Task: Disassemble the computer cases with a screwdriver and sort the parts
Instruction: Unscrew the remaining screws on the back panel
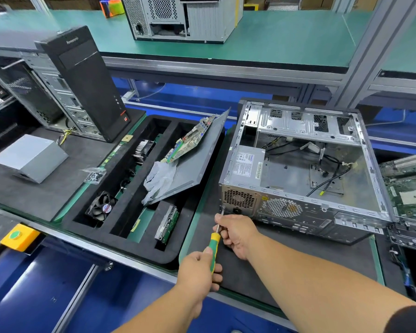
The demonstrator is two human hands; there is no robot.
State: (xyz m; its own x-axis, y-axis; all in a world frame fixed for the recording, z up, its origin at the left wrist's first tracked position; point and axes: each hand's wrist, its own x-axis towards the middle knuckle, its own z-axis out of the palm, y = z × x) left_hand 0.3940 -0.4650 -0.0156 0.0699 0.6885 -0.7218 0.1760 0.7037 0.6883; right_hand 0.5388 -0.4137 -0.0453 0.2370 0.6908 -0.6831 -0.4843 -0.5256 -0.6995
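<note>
An opened computer case (pixel 305 212) lies on its side on the black mat, its rear panel facing me and a power supply (pixel 246 162) still inside at the left. A green and yellow screwdriver (pixel 213 246) points up at the case's rear lower-left corner. My left hand (pixel 198 272) grips the handle. My right hand (pixel 235 233) pinches the metal shaft just below the tip. The tip meets the rear panel beside the power supply grille; the screw itself is too small to make out.
A black foam sorting tray (pixel 120 212) at the left holds a fan (pixel 101 206), a hard drive (pixel 168 224), a heatsink, white gloves and a side panel (pixel 197 162) with a motherboard on it. A black tower (pixel 87 85) and a loose grey box (pixel 31 157) stand further left. Another motherboard (pixel 408 193) lies right.
</note>
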